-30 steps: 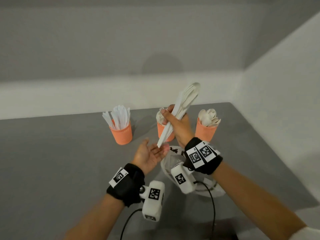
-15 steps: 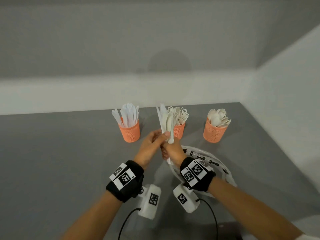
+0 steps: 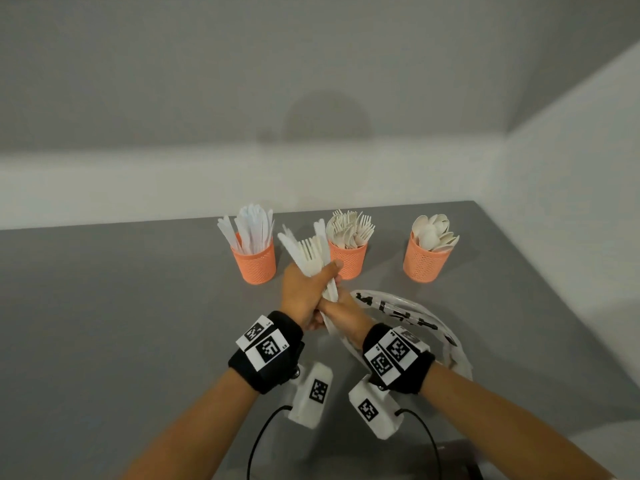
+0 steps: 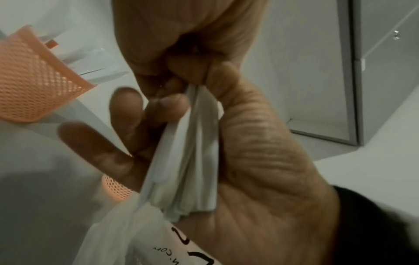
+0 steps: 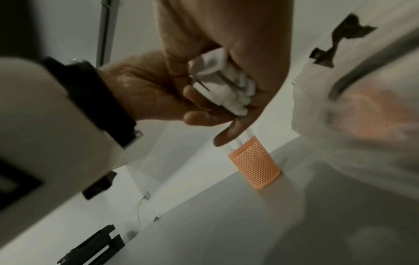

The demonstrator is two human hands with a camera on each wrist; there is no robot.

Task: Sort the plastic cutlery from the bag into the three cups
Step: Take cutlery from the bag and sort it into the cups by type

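A bundle of white plastic cutlery (image 3: 311,254) stands upright in front of three orange mesh cups. My left hand (image 3: 299,289) grips its middle. My right hand (image 3: 344,313) holds the handle ends just below, and the two hands touch. The left wrist view shows the handles (image 4: 188,161) lying across the right palm (image 4: 260,161), under my left hand (image 4: 181,35). In the right wrist view, the handle tips (image 5: 222,86) show inside the curled right hand (image 5: 238,44). The cups hold knives (image 3: 254,261), forks (image 3: 348,259) and spoons (image 3: 424,263). The printed plastic bag (image 3: 408,310) lies under my right wrist.
The grey table (image 3: 121,323) meets a white wall along the back and another on the right. The cups stand in a row near the back edge. Black cables (image 3: 259,431) hang from both wrist cameras near the front edge.
My right hand swung the bundle from a rightward tilt to upright and lowered it. The left hand, open a second ago, has closed round the bundle.
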